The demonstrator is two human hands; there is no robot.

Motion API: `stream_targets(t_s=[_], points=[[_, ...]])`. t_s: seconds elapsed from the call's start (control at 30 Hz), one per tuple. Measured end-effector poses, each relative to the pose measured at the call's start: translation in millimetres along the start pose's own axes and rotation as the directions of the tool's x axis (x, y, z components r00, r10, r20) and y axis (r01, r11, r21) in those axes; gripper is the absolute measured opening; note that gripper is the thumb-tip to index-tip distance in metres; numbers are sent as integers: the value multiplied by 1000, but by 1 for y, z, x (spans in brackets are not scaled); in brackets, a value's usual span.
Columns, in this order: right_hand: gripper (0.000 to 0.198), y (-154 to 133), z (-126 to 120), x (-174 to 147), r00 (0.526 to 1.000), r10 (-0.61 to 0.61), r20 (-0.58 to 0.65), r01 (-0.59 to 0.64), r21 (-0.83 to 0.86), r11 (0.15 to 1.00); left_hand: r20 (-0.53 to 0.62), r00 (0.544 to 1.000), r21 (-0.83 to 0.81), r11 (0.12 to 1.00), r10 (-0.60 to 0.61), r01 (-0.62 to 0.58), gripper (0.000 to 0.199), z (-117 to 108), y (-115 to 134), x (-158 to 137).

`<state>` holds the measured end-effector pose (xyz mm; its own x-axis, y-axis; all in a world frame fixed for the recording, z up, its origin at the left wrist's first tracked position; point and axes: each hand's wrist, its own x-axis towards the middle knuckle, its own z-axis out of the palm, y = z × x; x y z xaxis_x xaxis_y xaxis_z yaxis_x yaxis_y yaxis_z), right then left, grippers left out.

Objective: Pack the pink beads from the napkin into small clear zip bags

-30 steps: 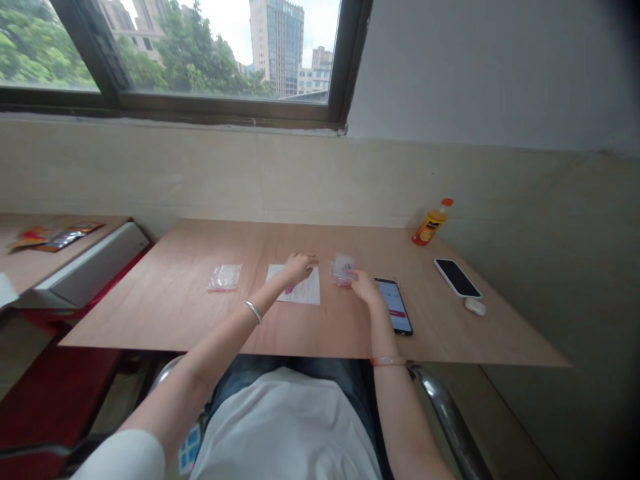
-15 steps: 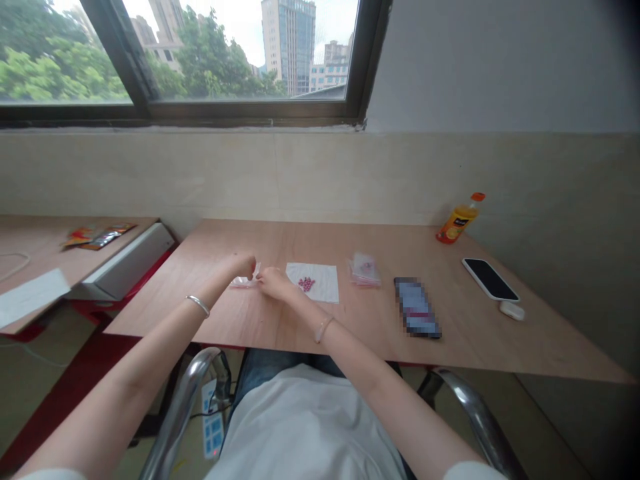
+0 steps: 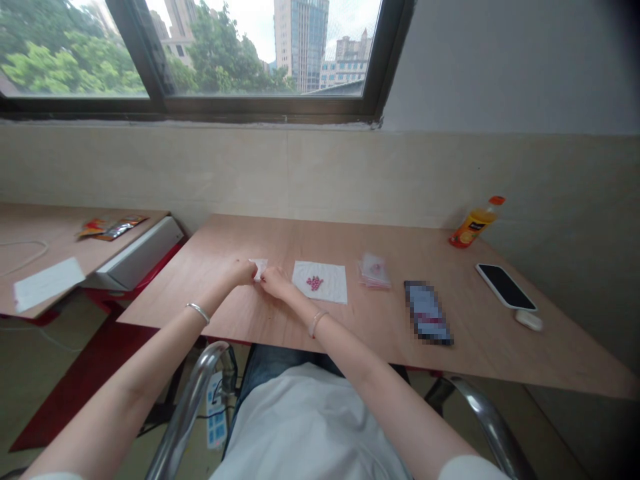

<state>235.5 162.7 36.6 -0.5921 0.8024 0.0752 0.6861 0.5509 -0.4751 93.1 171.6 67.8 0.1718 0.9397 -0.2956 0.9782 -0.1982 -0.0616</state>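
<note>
Above the left half of the wooden table, my left hand (image 3: 243,272) is closed, pinching one side of a small clear plastic bag (image 3: 259,265). Close beside it, my right hand (image 3: 275,283) is closed at the bag's other side, its fingertips pressed together. The bag's lower part is partly hidden by my fingers. Just right of my right hand lies a white paper sheet (image 3: 331,283) with a cluster of small pinkish-red beads (image 3: 315,283) on it. Farther right is a stack of clear plastic bags (image 3: 374,272), with something small and pink showing in the top one.
Toward the right lie a phone with a blurred screen (image 3: 427,312), a white-edged phone (image 3: 506,287) and a small white case (image 3: 529,321). An orange drink bottle (image 3: 475,223) stands near the wall. Metal chair armrests (image 3: 187,407) flank my lap.
The small bag now shows raised between my hands, where before it lay lower beneath my left hand. My view has turned slightly, so the table's things appear farther right.
</note>
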Motion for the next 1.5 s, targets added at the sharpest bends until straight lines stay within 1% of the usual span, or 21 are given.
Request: stream_targets(t_s=[0.2, 0.3, 0.4, 0.5, 0.6, 0.67, 0.77, 0.8, 0.87, 0.93, 1.07, 1.13, 1.17, 1.2, 1.23, 1.27, 1.3, 1.33, 1.37, 1.4, 1.5], points=[[20, 9, -4, -8, 988, 98, -116, -71, 211, 975, -62, 996, -85, 994, -70, 64, 6, 1, 1, 6], [22, 14, -7, -9, 977, 141, -163, -75, 357, 931, -136, 986, -158, 985, -94, 72, 9, -11, 3, 5], [29, 16, -16, -6, 962, 191, -196, -70, 500, 863, -236, 969, -251, 968, -71, 9, 16, -30, 13, 0], [32, 21, -30, -5, 947, 239, -214, -57, 621, 782, -329, 944, -335, 938, -30, -87, 20, -47, 31, -4], [32, 33, -46, -19, 933, 282, -223, -44, 706, 707, -392, 920, -407, 896, 3, -176, 21, -54, 55, -8], [31, 44, -56, -37, 924, 327, -197, -51, 785, 617, -411, 911, -451, 860, 40, -241, 21, -54, 73, -11], [29, 59, -68, -69, 918, 385, -91, -85, 904, 418, -414, 905, -521, 791, 96, -322, 20, -52, 101, -15], [28, 62, -72, -78, 919, 389, -65, -92, 924, 371, -413, 905, -543, 770, 104, -336, 20, -51, 110, -16], [24, 67, -77, -93, 919, 390, -55, -86, 939, 334, -413, 905, -579, 739, 99, -345, 19, -48, 125, -19], [17, 70, -80, -103, 903, 422, -78, -69, 944, 323, -420, 905, -610, 717, 68, -337, 18, -44, 136, -22], [9, 74, -76, -114, 841, 526, -126, -87, 928, 361, -443, 896, -653, 693, -22, -306, 17, -25, 151, -37], [9, 75, -70, -118, 829, 542, -136, -96, 921, 378, -482, 874, -653, 689, -57, -315, 14, -12, 156, -47], [10, 75, -67, -121, 830, 539, -144, -92, 917, 387, -527, 847, -641, 687, -70, -342, 11, -5, 158, -52], [10, 74, -66, -124, 836, 527, -152, -84, 914, 397, -577, 814, -622, 686, -74, -378, 10, 2, 160, -57], [12, 73, -65, -127, 847, 508, -158, -74, 910, 407, -625, 777, -595, 687, -68, -418, 21, 8, 161, -61], [13, 72, -65, -130, 863, 479, -162, -61, 907, 417, -664, 746, -564, 690, -52, -454, 39, 13, 162, -64], [15, 70, -67, -134, 881, 445, -161, -48, 905, 423, -686, 727, -537, 695, -29, -479, 57, 17, 163, -66], [16, 69, -69, -137, 899, 409, -157, -35, 905, 424, -694, 720, -518, 700, -8, -492, 71, 19, 163, -68], [16, 67, -72, -140, 916, 372, -148, -24, 907, 421, -693, 721, -510, 704, 5, -495, 78, 21, 163, -69], [16, 66, -75, -142, 931, 337, -138, -16, 909, 417, -686, 728, -513, 706, 5, -488, 77, 22, 163, -70], [12, 64, -81, -145, 961, 259, -100, -15, 912, 409, -655, 755, -559, 697, -38, -450, 63, 22, 161, -72]])
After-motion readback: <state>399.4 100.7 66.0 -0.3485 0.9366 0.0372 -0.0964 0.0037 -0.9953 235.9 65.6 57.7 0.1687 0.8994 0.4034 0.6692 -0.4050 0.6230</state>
